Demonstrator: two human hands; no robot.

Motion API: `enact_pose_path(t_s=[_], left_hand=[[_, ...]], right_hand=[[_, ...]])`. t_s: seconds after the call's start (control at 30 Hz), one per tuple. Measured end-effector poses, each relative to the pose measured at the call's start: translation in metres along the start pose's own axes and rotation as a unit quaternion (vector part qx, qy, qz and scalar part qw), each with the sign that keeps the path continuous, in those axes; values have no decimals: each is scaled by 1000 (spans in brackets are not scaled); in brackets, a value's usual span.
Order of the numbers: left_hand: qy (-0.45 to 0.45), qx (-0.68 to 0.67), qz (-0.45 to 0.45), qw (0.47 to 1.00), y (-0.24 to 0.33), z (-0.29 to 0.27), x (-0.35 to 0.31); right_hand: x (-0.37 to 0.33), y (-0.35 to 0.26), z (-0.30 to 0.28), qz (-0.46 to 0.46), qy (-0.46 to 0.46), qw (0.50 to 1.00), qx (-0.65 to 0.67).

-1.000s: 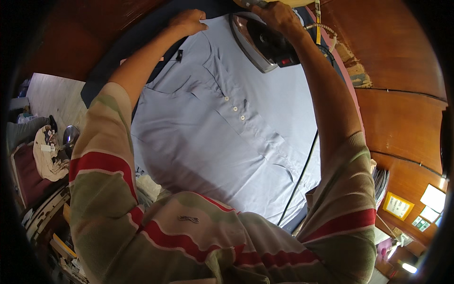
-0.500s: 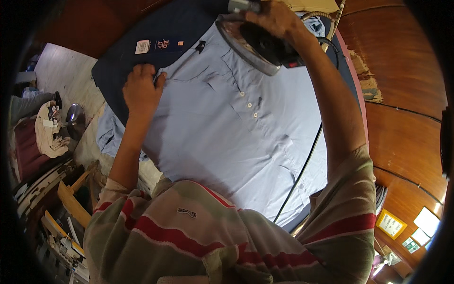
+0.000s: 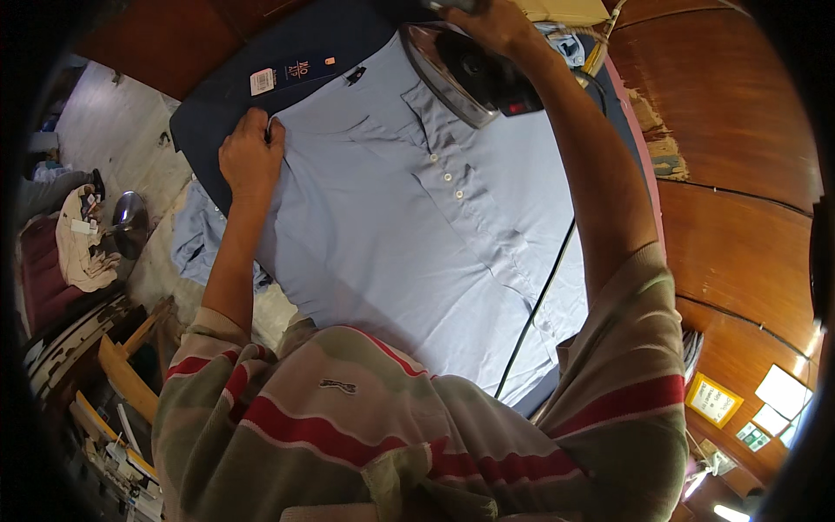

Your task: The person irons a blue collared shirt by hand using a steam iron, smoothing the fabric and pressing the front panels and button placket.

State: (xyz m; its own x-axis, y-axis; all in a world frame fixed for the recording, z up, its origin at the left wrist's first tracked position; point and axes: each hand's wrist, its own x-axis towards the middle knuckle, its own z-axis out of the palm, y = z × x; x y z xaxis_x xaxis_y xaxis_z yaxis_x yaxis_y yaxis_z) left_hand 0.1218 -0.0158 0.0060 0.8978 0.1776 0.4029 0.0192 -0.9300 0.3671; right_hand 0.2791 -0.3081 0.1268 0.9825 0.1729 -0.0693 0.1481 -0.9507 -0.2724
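A light blue shirt (image 3: 348, 209) with white buttons (image 3: 448, 177) down its placket is spread over a dark navy ironing surface (image 3: 209, 113). My left hand (image 3: 250, 158) is closed at the shirt's left edge, pinching the fabric between thumb and fingers. In my right hand (image 3: 500, 33) is the handle of a clothes iron (image 3: 461, 74), partly hidden by the fingers. The iron's metal soleplate rests on or just over the cloth beside the top of the placket. Wrinkles run along the placket below it.
A dark cord (image 3: 539, 304) crosses the shirt's right side. Tags (image 3: 300, 71) lie beyond my left hand. More blue cloth (image 3: 198, 239) hangs at the left, near a round shiny object (image 3: 130, 224) and wooden pieces (image 3: 130, 374). A wooden panel (image 3: 739, 113) stands at right.
My left hand has shifted slightly left, and the cloth beside it looks smoother. The iron, still in my right hand, has moved little. The whole view has drifted a bit.
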Motion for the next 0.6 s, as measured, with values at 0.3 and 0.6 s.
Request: enact_pose_path(t_s=[0.3, 0.6], left_hand=[[10, 6, -7, 1000, 2, 1, 0], [-32, 25, -1, 999, -1, 5, 0]], right_hand=[[-138, 24, -7, -9, -108, 994, 0], [-82, 33, 16, -122, -1, 992, -16]])
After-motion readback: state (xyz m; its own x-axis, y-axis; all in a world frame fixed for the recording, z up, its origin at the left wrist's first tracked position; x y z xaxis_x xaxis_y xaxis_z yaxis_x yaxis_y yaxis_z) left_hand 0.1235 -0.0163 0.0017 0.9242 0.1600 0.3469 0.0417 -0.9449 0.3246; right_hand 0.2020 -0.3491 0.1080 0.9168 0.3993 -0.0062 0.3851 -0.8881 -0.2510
